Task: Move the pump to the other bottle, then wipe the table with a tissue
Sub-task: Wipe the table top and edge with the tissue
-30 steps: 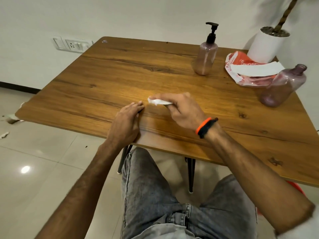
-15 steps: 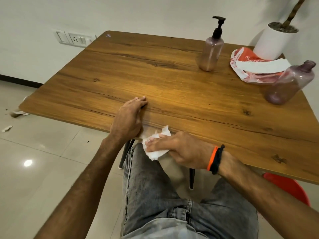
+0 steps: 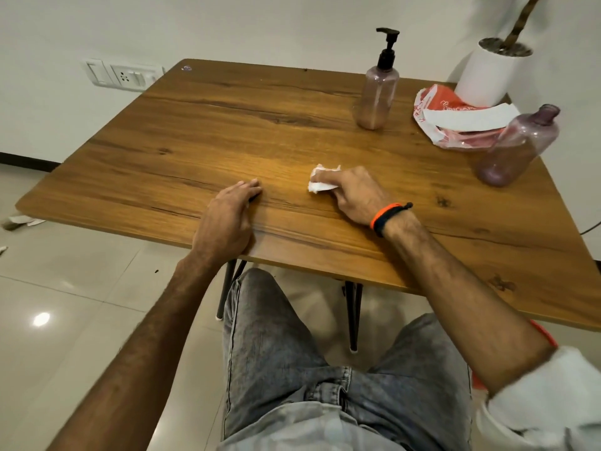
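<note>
Here, a wooden table (image 3: 201, 131) is seen against a white wall, on pale floor tiles. The pump (image 3: 387, 47) is fitted on the far bottle (image 3: 377, 96); the other bottle (image 3: 517, 148) is left uncapped at the right edge. The left hand (image 3: 227, 219) is laid flat, fingers extended. A crumpled tissue (image 3: 320, 182) is pinched and pressed onto the table by the right hand (image 3: 354, 196).

A plain off-white wall (image 3: 260, 24) carries a white switch-and-socket plate (image 3: 122, 75) and a dark skirting strip (image 3: 27, 161) at its base. The floor consists of glossy pale beige tiles (image 3: 81, 288) reflecting one bright light spot (image 3: 41, 319).
</note>
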Tool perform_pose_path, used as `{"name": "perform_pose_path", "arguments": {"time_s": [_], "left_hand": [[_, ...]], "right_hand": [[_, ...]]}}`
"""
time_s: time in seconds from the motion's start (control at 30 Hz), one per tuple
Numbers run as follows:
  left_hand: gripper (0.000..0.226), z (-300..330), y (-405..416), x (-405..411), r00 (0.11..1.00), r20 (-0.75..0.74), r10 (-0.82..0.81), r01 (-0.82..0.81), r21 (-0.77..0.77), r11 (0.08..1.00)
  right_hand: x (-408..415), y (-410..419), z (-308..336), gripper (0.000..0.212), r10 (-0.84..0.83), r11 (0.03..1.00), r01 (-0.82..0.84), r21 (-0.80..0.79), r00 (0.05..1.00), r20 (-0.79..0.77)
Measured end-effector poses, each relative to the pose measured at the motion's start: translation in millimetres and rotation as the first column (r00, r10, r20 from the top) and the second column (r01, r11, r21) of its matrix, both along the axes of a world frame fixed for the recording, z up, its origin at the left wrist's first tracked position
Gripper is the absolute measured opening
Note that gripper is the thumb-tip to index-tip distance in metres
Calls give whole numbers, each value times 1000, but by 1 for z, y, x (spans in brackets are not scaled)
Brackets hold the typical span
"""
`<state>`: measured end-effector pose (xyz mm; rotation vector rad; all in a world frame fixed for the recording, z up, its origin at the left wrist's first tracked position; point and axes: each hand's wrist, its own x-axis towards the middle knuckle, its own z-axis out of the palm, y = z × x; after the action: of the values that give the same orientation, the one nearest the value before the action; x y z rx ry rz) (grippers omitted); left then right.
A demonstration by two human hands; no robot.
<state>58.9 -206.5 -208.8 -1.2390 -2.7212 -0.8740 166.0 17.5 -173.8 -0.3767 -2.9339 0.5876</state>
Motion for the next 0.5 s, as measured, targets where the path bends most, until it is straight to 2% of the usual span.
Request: {"name": "perform_pose_path", "arguments": {"time_s": [0.1,0.27,0.37,0.43,0.5], "left_hand": [[41,-1,1,0,1000,4,6,-6,-1,1000],[40,-1,2,0,1000,3,21,-21,2,1000],[41,-2,1,0,1000,-3,21,-21,4,1000],[41,-2,1,0,1000,-1,16,-16,5,1000],[41,-1,1,0,1000,12,15,-15,10,1000]], "right_hand": [[18,-13,-7,45,48,999,-48,10,999,8],[81,-60,-8,42,215,973,-214,-86,977,-3],[110,-79,-3,48,341,923,-340,-181,940,-28],[113,-73,7,47,350,883,-359,-303,933,-87],[104,-56,17,46,260,866,-307,-395,951,-169]]}}
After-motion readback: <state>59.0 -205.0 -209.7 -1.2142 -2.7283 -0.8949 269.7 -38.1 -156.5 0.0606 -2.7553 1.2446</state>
